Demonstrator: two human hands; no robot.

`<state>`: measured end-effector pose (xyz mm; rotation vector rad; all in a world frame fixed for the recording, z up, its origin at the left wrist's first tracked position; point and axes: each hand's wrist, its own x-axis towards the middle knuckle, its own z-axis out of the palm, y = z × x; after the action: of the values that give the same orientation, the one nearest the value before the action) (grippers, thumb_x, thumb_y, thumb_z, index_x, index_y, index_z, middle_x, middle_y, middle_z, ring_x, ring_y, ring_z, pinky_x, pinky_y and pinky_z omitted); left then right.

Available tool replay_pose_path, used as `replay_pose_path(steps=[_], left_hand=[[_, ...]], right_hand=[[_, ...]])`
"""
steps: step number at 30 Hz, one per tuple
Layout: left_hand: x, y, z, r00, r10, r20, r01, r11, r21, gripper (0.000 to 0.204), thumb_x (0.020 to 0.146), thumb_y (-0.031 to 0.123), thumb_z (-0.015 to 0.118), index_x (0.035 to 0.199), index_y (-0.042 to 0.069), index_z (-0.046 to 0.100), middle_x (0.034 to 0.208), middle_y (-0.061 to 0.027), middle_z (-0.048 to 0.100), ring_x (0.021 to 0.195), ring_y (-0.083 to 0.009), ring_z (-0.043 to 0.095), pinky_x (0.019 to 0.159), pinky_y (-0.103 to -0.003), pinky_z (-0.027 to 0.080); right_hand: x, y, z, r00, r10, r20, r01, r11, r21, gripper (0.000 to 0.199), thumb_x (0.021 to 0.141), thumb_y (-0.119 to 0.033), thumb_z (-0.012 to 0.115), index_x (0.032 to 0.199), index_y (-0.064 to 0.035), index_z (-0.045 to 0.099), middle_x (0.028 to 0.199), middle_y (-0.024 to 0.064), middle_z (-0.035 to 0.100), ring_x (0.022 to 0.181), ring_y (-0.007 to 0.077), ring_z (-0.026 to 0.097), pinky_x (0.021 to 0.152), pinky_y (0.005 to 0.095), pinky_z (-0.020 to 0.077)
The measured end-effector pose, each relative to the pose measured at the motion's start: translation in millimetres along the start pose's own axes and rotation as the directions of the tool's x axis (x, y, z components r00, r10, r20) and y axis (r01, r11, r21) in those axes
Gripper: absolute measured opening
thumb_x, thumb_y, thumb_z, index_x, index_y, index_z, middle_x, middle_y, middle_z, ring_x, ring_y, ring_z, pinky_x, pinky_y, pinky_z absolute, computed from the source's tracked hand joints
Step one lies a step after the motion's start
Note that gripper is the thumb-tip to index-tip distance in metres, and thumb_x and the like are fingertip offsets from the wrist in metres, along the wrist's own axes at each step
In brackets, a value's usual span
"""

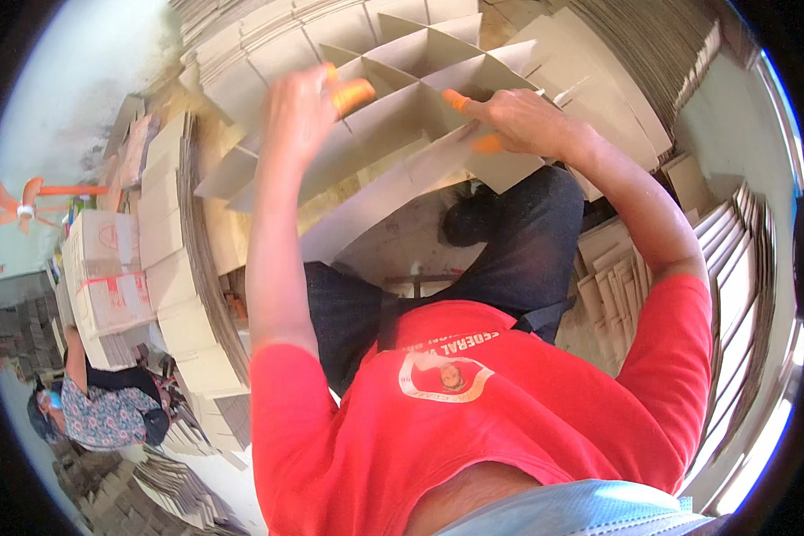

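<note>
A cardboard divider grid [402,76] of interlocked strips stands in front of me, at the top of the view. My left hand [299,112] is over its left part, orange covers on the fingertips; it is a little blurred, and whether it grips a strip cannot be made out. My right hand [523,121] is at the grid's right side, with orange covers on its fingers too. Its fingers lie on both sides of a cardboard panel, gripping it. A long cardboard strip [375,201] forms the grid's near side, above my lap.
Stacked flat cardboard [188,259] rises on the left, beside a taped carton [112,272]. More cardboard sheets [590,76] lie at the far right, and upright bundles [732,277] lean along the right wall. An orange fan [25,210] and another person [112,406] are at the left.
</note>
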<state>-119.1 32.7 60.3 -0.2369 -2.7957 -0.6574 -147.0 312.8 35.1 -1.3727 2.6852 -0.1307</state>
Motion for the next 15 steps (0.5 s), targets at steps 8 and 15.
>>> replay_pose_path(steps=[8,15], left_hand=[[-86,2,40,0.996,0.084,-0.003,-0.084,0.996,0.041,0.027,0.074,0.014,0.075,0.094,0.0,0.065,0.083,-0.0164,0.066,0.075,-0.0325,0.065,0.068,-0.038,0.05],[-85,-4,40,0.996,-0.084,0.033,0.086,0.993,-0.082,0.036,0.07,0.012,0.078,0.103,0.002,0.065,0.083,-0.0154,0.066,0.078,-0.0273,0.066,0.07,-0.036,0.05]], right_hand=[[3,10,41,0.96,0.054,-0.276,-0.027,0.995,0.101,0.061,0.082,-0.007,0.058,0.137,-0.0027,0.035,0.072,0.0197,0.061,0.073,0.036,0.061,0.065,0.045,0.0476],[-46,58,10,0.748,0.454,-0.485,-0.283,0.878,0.386,0.029,0.087,-0.026,0.065,0.11,-0.0102,0.066,0.103,0.0134,0.067,0.093,0.0297,0.066,0.078,0.0353,0.0523]])
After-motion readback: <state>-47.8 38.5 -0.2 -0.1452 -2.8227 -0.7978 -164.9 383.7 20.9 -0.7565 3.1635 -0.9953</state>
